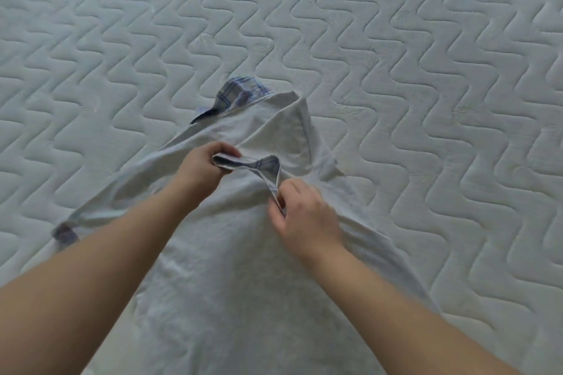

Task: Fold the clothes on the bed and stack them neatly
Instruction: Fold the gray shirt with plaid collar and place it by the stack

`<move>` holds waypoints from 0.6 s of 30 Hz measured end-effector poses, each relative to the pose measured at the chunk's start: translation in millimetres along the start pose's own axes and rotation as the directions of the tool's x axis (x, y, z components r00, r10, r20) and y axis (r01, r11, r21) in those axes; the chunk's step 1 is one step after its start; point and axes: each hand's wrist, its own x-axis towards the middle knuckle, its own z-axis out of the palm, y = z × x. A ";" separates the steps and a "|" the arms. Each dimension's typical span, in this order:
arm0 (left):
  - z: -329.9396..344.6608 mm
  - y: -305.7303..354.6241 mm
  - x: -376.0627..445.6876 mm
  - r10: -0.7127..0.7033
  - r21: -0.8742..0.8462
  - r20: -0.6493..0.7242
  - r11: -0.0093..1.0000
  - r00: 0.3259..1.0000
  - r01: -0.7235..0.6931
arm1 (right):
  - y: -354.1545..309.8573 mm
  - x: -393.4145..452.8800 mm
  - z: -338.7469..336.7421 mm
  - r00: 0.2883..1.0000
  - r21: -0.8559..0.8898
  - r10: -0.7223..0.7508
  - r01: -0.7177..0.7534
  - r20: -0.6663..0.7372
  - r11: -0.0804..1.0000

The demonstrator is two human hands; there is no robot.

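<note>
Head view — left hand (203, 168), right hand (300, 216) pinch shirt (243, 268) collar (259, 166).

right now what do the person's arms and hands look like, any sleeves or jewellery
Both forearms are bare up to the frame edge, with no sleeves in view. The left hand and right hand wear no gloves, rings, watch or bracelets that can be seen. Fingernails look short and unpainted.

Pale grey-white shirt (243, 253) showing blue-and-white plaid inside its collar (259, 166), the same plaid on the turned-up flap (240, 94) and sleeve cuff (64, 233), all over a white bed (426, 70) quilted in wavy zigzag lines
</note>
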 end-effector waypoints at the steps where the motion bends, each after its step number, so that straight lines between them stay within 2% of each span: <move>1: -2.6 -12.7 0.3 -0.046 0.099 0.005 0.994 0.999 0.045 | -0.2 -1.1 6.9 0.998 -0.018 0.009 -0.008 0.055 1.000; 2: -4.5 -24.0 0.5 -0.091 0.182 0.010 0.979 0.996 0.088 | 0.8 -2.4 13.2 0.992 -0.038 0.021 -0.016 0.121 0.999; 4: -5.2 -38.5 0.3 -0.151 0.232 0.030 0.962 0.988 0.140 | 5.5 -6.5 23.9 0.970 -0.079 0.019 0.000 0.243 0.997; 6: -1.7 -42.4 2.7 -0.128 0.255 -0.008 0.959 0.992 0.126 | 12.7 -10.1 28.6 0.956 -0.053 0.013 0.002 0.294 0.999; 9: 11.4 -30.1 15.0 -0.059 0.306 -0.057 0.949 0.997 0.073 | 28.8 -10.3 24.7 0.971 -0.017 0.074 -0.072 0.227 0.997; 12: 37.2 -7.7 36.5 0.021 0.302 0.028 0.953 0.999 -0.029 | 51.3 -6.0 15.6 0.973 -0.048 0.167 -0.162 0.157 0.986; 15: 63.3 15.8 62.2 0.086 0.305 0.070 0.947 0.994 -0.103 | 72.8 -1.7 9.0 0.957 -0.122 0.252 -0.235 0.145 0.964; 18: 80.6 36.9 87.6 0.031 0.276 0.049 0.960 0.998 -0.043 | 92.4 0.2 1.8 0.910 -0.187 0.376 -0.344 0.178 0.920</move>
